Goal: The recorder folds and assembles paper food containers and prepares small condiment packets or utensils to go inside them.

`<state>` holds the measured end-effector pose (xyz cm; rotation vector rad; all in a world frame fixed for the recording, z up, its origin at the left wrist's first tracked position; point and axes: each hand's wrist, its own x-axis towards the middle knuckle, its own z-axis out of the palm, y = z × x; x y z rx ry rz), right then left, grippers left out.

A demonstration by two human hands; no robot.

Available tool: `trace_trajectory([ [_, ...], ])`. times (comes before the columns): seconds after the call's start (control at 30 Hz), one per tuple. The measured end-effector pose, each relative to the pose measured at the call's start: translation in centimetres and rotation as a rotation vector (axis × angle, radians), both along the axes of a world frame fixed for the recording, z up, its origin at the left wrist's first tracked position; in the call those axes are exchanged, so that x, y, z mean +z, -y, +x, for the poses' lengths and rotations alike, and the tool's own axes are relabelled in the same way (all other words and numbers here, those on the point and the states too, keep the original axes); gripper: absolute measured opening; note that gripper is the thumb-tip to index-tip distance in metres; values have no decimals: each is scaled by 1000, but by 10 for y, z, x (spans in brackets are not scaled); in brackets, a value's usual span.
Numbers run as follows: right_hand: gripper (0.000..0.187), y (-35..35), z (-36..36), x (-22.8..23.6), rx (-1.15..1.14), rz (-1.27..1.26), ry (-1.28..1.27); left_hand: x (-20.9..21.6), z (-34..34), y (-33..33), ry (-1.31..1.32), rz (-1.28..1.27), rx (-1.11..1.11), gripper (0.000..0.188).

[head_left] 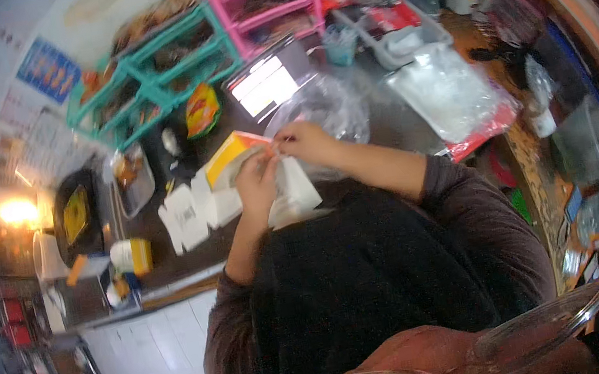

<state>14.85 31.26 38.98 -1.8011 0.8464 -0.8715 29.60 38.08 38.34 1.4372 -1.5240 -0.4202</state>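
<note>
Both hands meet over the dark table. My left hand [256, 179] is closed on a yellow, orange and white carton [224, 161], near its right end. My right hand [305, 143] comes in from the right, its fingers pinched together at the same end of the carton. What lies between the two sets of fingertips is too small and blurred to tell. Beneath and beside the hands are unfolded white cartons [186, 218], lying flat with their flaps spread. A clear plastic bag [338, 108] lies just behind my right hand.
Green drawer racks [175, 54] and a pink rack [265, 6] stand at the back. A tablet with a lit screen [265, 87] leans before them. A yellow packet [202, 110] stands left of it. Clear plastic packs [448, 91] lie at right, a yellow-white box [132, 257] at left.
</note>
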Motion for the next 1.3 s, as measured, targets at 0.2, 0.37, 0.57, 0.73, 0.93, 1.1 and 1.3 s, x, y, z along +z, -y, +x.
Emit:
trace_trajectory([
  [0.2,20,3,6,7,31,-205,-133,-18,6,1,-543,113,-112,11],
  [0.37,21,20,18,11,36,-194,-127,-14,24,16,-734,188,-183,3],
  [0.57,19,18,28,42,37,-318,-148,14,25,19,-920,225,-148,6],
  [0.73,15,-1,42,42,-113,-340,-73,18,21,10,-893,94,-122,5],
  [0.93,20,-5,54,35,-24,-340,-132,10,33,-6,-932,176,-62,6],
  [1.1,20,-1,49,30,67,-411,-206,16,30,-26,-981,220,-91,25],
  [1.3,12,-16,68,36,101,-124,-144,1,36,-32,-1134,36,-146,20],
])
